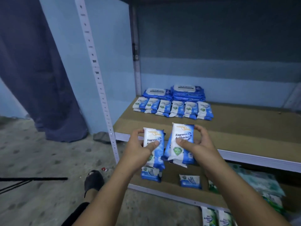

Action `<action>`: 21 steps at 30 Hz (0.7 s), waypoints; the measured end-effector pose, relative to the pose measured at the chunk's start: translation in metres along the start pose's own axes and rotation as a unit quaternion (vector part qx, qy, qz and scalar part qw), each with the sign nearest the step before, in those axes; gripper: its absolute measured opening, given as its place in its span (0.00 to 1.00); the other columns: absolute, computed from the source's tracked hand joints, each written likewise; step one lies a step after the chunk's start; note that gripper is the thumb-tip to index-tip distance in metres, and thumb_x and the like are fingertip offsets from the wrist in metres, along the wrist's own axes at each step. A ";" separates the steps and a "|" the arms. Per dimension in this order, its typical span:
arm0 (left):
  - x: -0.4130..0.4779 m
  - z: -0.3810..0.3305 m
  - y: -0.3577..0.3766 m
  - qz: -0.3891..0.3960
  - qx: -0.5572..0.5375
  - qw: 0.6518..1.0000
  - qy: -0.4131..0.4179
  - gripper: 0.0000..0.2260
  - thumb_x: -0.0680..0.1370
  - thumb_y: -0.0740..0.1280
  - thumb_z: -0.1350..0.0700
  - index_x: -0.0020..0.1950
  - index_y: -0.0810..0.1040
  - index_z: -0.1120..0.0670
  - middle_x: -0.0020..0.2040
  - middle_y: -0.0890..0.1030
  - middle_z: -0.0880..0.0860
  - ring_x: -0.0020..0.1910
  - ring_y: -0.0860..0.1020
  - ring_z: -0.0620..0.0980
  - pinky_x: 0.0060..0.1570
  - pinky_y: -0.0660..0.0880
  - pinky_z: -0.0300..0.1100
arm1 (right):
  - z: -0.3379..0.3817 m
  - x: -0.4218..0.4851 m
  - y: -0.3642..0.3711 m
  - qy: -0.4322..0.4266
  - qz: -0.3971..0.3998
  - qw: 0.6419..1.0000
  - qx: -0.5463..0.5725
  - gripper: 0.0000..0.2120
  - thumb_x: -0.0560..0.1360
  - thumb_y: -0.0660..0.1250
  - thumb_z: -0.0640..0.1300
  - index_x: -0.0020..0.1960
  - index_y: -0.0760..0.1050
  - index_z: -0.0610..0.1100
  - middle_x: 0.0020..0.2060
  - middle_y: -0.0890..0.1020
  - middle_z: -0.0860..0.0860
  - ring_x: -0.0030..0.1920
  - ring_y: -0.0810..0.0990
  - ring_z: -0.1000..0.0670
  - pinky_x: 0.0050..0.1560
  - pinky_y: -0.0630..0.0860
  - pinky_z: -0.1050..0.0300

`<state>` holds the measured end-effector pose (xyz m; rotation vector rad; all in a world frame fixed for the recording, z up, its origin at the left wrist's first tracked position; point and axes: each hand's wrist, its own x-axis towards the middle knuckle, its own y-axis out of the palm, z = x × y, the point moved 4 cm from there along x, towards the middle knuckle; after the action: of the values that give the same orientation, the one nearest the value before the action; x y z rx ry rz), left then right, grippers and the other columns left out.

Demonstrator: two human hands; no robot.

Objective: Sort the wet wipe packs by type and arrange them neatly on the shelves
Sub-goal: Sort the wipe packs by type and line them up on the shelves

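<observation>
Wet wipe sorting: partly done.
Row of blue packs (172,108) lay shelved; left hand (138,149) gripped a blue pack (154,136), right hand (197,144) a second pack (182,136); loose packs (189,181) below awaited sorting.

Both bare forearms reach forward side by side, rising from the lower edge, wrists about level. The left hand (140,148) grips the left stack (154,137) of packs, its thumb laid across the front and its fingers curled round the outer edge. The right hand (197,144) grips the right stack (182,132) the same way, thumb pressed on the front and fingers wrapped round the far side. The hands sit close together, not touching. At lower left, a foot (92,173) shows in a dark sandal (95,182).
</observation>
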<state>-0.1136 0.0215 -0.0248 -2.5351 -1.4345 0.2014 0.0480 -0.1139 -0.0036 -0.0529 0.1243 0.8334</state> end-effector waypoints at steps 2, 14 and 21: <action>0.015 -0.016 0.001 0.000 0.017 1.000 0.011 0.23 0.75 0.75 0.50 0.64 0.67 0.43 0.45 0.85 0.47 0.34 0.83 0.40 0.28 0.74 0.32 | 0.008 0.016 -0.004 0.002 -0.016 1.000 -0.006 0.32 0.70 0.78 0.42 0.66 0.64 0.56 0.47 0.86 0.46 0.41 0.87 0.44 0.49 0.83 0.43; 0.135 -0.003 0.023 -0.007 0.081 0.997 -0.001 0.25 0.77 0.73 0.50 0.71 0.67 0.48 0.61 0.79 0.45 0.50 0.78 0.42 0.42 0.74 0.35 | -0.004 0.141 0.007 0.002 -0.020 0.980 -0.199 0.37 0.72 0.77 0.48 0.74 0.61 0.50 0.58 0.80 0.50 0.50 0.83 0.49 0.49 0.80 0.53; 0.151 0.020 0.015 0.000 0.161 0.983 0.092 0.15 0.79 0.68 0.45 0.66 0.75 0.43 0.61 0.80 0.44 0.56 0.78 0.37 0.52 0.75 0.34 | 0.004 0.149 0.000 -0.067 -0.052 0.893 -0.442 0.26 0.73 0.72 0.58 0.68 0.72 0.51 0.61 0.75 0.48 0.61 0.75 0.46 0.54 0.70 0.57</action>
<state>-0.0280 0.1463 -0.0490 -2.2277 -1.2221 0.1772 0.1475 -0.0038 -0.0190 -0.8542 -0.3971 0.7267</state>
